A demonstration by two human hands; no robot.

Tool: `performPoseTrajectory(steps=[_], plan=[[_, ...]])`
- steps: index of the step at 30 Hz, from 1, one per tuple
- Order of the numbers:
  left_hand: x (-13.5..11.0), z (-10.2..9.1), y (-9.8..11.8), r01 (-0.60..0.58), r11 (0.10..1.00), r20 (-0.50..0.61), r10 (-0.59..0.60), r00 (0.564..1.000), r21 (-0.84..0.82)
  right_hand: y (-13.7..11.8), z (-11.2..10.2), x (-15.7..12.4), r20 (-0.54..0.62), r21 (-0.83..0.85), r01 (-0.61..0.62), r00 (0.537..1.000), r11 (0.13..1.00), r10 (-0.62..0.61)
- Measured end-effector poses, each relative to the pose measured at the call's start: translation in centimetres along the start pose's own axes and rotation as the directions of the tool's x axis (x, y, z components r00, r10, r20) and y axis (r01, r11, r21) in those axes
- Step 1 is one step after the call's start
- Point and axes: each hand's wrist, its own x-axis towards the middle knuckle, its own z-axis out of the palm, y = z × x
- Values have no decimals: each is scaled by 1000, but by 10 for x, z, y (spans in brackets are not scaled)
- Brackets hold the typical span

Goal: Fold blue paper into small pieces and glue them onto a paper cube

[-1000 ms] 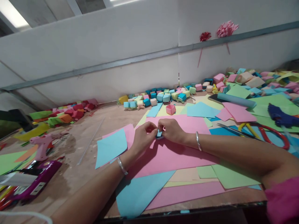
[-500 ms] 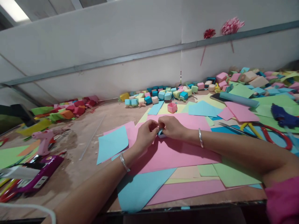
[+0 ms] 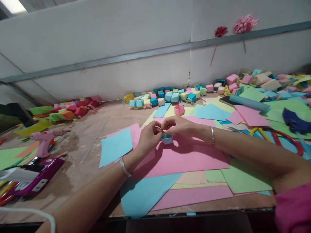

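Note:
A small blue folded paper box (image 3: 167, 139) is held just above a large pink sheet (image 3: 184, 158) in the middle of the table. My left hand (image 3: 150, 137) pinches the box's left rim with thumb and forefinger. My right hand (image 3: 181, 126) comes in from the right, its fingertips closed on the box's top edge. Both wrists wear a silver bangle. The inside of the box is hidden by my fingers.
Loose coloured sheets lie around, with a light blue one (image 3: 115, 147) at the left. A pink open box (image 3: 179, 110) and a row of folded cubes (image 3: 167, 95) stand behind. A pink glue gun (image 3: 42, 139) lies left; scissors (image 3: 277, 137) and a blue glue gun (image 3: 295, 121) lie right.
Both hands have lifted the blue box slightly off the pink sheet, so more of it shows below my fingers. The view has shifted a little to the left.

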Motion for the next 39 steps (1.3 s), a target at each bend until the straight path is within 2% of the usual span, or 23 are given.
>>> performPoseTrajectory(steps=[2,4,6,9,13,16,19,21,22,23,24,26,28,30,32,35,37,39], plan=[[-1,-1,3,7,1000,-7,-7,1000,8,-1,-1,-1,-38,77,-46,998,996,49],[-4,0,7,4,999,-8,-4,1000,36,-2,0,-1,-144,40,-76,986,996,81],[-7,0,11,-31,994,-23,34,999,103,-2,1,-1,-225,-80,-115,970,990,95],[-11,2,14,-123,957,-65,144,987,264,-2,1,0,-204,-325,-136,976,936,71],[-15,5,13,-243,872,-53,292,955,425,-3,5,-3,-115,-622,-75,993,779,4],[-19,7,14,-276,849,-38,327,944,451,-11,13,-10,-132,-781,-103,991,616,-2],[-21,10,19,-253,918,-66,286,956,306,-19,18,-15,-177,-836,-135,984,533,-28],[-20,10,22,-178,984,-121,179,976,20,-21,18,-15,-194,-827,-104,975,553,-107],[-18,11,23,-108,980,-126,87,988,-169,-20,17,-14,-204,-809,-78,967,582,-154],[-16,10,23,-15,933,-92,-19,996,-358,-19,16,-14,-216,-784,-51,957,619,-194],[-13,10,24,95,850,-16,-121,992,-518,-17,15,-13,-232,-751,-25,946,660,-228],[-8,11,23,330,633,200,-269,942,-700,-13,14,-11,-272,-676,19,922,736,-274],[-5,13,22,496,441,376,-333,865,-748,-10,14,-11,-294,-629,60,905,775,-309],[-6,15,21,564,337,450,-360,817,-754,-7,15,-11,-274,-653,81,901,753,-335],[-9,18,20,564,350,448,-360,818,-748,-6,17,-11,-235,-729,64,912,682,-336],[-14,21,19,512,454,397,-327,857,-729,-6,19,-11,-185,-815,27,934,579,-304],[-16,21,18,502,479,397,-309,864,-720,-7,20,-12,-154,-829,34,946,558,-287],[-17,21,19,523,471,430,-298,852,-710,-8,20,-13,-139,-817,55,947,574,-289]])
